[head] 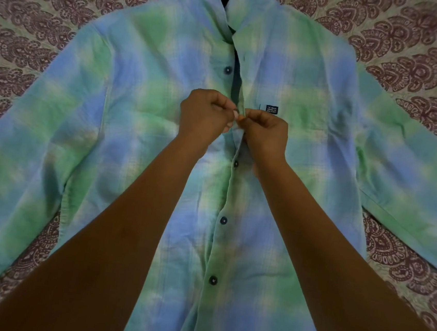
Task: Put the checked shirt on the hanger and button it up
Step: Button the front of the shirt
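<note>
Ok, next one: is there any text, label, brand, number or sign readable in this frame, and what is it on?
Small dark label sewn on the chest of the checked shirt: three short lines of white lettering, too small and blurred to read.
There is nothing else. The patterned cloth under the shirt carries only ornament, with no words, numbers or signs.

Left hand, right hand at shirt
</note>
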The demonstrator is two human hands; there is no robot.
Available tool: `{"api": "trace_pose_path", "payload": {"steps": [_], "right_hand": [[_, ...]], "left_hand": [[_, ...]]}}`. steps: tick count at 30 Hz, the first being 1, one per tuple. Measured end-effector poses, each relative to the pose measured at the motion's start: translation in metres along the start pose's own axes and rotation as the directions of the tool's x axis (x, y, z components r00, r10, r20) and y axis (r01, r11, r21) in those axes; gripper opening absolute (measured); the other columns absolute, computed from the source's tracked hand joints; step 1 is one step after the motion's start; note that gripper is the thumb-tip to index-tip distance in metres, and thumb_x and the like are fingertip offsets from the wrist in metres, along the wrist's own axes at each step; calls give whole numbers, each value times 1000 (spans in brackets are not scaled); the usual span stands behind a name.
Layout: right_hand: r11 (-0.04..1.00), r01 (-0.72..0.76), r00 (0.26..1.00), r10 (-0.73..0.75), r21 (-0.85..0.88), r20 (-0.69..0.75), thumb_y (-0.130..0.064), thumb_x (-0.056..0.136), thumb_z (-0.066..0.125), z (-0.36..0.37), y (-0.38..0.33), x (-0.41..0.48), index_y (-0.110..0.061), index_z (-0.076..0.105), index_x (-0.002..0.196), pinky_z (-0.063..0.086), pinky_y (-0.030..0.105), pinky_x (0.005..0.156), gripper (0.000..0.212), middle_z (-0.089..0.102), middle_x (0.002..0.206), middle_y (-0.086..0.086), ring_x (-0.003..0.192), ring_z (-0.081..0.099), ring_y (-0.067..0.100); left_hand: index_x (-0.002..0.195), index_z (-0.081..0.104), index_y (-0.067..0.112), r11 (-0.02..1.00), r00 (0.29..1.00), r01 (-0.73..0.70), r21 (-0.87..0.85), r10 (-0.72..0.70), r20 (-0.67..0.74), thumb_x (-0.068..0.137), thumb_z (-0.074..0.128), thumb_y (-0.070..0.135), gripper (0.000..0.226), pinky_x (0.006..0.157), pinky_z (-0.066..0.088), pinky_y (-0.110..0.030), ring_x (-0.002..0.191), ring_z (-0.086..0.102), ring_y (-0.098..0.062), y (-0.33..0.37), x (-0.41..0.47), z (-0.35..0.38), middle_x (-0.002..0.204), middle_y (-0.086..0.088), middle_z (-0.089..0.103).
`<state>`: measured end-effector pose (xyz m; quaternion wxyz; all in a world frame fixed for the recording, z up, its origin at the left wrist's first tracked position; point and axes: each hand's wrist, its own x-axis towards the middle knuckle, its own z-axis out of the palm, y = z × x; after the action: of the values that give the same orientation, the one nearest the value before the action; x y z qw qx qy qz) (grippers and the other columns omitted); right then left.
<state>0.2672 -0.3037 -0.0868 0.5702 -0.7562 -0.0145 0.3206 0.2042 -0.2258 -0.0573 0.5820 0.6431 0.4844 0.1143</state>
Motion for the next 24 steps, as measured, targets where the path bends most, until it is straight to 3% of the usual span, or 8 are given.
{"api": "trace_pose_path", "payload": {"steps": [5,9,14,16,20,24], "right_hand": [[997,-35,998,31,73,54,-4,80,63,1,0,-6,-14,68,74,54,42,84,13,66,73,9,76,62,24],[982,-70,995,57,177,76,-4,86,55,-1,-8,-12,-6,65,74,47,18,53,16,53,62,6,58,49,13],[967,-158,983,135,201,122,-5,85,56,-5,-10,-7,7,66,87,51,15,53,15,60,67,9,59,57,14],[973,-145,984,123,182,128,-1,82,61,-4,-8,-5,3,67,75,50,17,52,10,59,58,8,53,55,13],[996,41,998,-37,-85,47,-7,73,67,0,-1,5,-13,69,62,54,31,70,12,66,64,7,65,63,19],[857,261,952,-306,-443,-31,-21,77,65,6,0,-3,-10,70,78,50,25,63,12,71,73,3,68,64,13]], "left_hand": [[62,61,18,999,1000,-11,33,11,-24,77,68,1,24,49,47,-15,48,56,-8,-1,2,-4,59,-2,62],[60,61,18,999,999,-29,39,29,-20,77,66,-1,26,50,48,-17,51,57,-10,-1,4,-5,59,-2,62],[63,62,15,999,1000,-23,48,22,21,76,64,-5,24,62,56,-24,56,60,-15,-3,8,-6,64,-6,63],[64,62,16,999,1000,-5,52,3,25,76,63,-6,25,66,57,-28,59,62,-18,-3,10,-6,66,-8,64],[64,61,16,996,996,87,11,-88,18,77,59,-8,27,72,59,-33,63,64,-22,-3,14,-3,68,-7,63],[75,63,6,961,975,207,-183,-188,114,80,67,8,7,69,58,-23,77,68,-20,-7,11,0,83,-13,67]]}}
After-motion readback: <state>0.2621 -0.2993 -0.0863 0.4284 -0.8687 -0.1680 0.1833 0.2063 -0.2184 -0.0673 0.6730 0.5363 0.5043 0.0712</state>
